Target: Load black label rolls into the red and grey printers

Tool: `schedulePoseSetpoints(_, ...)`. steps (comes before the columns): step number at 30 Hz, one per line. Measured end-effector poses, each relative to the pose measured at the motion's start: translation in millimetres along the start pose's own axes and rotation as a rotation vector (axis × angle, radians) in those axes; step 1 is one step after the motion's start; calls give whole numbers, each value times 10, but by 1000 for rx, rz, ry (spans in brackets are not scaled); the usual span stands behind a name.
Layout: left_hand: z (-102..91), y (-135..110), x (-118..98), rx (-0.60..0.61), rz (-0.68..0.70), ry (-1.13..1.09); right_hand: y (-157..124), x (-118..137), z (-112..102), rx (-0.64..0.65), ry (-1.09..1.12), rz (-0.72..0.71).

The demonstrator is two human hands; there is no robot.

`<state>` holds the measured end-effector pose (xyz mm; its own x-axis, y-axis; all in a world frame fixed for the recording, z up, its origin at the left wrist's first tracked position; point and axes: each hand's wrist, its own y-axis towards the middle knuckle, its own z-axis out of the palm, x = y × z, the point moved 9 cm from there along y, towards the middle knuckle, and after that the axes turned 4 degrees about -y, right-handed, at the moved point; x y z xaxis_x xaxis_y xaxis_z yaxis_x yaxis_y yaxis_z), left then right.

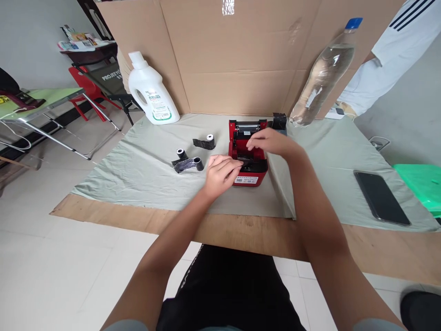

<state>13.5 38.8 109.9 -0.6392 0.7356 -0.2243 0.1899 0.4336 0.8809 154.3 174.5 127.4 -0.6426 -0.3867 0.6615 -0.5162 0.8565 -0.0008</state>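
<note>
In the middle of the table stands a small red label printer [250, 180], its lid raised at the back and a white label on its front. My left hand [222, 174] is at its front left edge, fingers bent together, the tips against a black strip [253, 164] across the front. Over the open inside hangs my right hand [270, 141], fingers curled down in a pinch; what they hold, if anything, is hidden. Left of the printer lie rolls of black ribbon [206, 143], loose ends unrolled, with two more ribbon rolls [189, 163] nearer me.
A white detergent bottle [153, 94] and a tilted water bottle [324, 78] lean against the cardboard wall [237, 55]. Behind the printer is another black roll [279, 121]. A dark phone [381, 197] lies at the right on the grey cloth [144, 170]. Another person's white sleeve [409, 37] shows behind.
</note>
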Motion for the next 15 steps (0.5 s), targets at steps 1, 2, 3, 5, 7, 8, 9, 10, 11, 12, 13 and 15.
schedulePoseSetpoints(1,7,-3,17,17,-16,0,-32,-24,-126,-64,71,2)
schedulePoseSetpoints(2,15,-5,26,36,-26,-6,-63,-68,-264,-160,108,17)
schedulePoseSetpoints(3,22,-8,25,53,-29,-16,-94,-124,-398,-274,114,39)
schedulePoseSetpoints(5,30,-10,-7,76,-15,-31,-134,-213,-569,-463,72,63)
schedulePoseSetpoints(7,31,-9,-64,80,16,-20,-92,-270,-558,-498,52,59)
schedulePoseSetpoints(8,31,-10,-97,76,34,-8,-52,-293,-511,-473,68,54)
schedulePoseSetpoints(9,32,-11,-129,70,53,0,-14,-310,-459,-440,93,50)
schedulePoseSetpoints(10,33,-14,-155,62,67,1,9,-322,-424,-419,116,49)
schedulePoseSetpoints(11,32,-19,-172,52,73,-7,14,-328,-413,-417,127,52)
schedulePoseSetpoints(12,35,-25,-174,45,67,-19,2,-329,-424,-427,123,58)
schedulePoseSetpoints(13,39,-31,-163,42,51,-32,-19,-326,-442,-433,113,65)
schedulePoseSetpoints(15,47,-44,-126,37,10,-38,-56,-310,-439,-372,109,64)
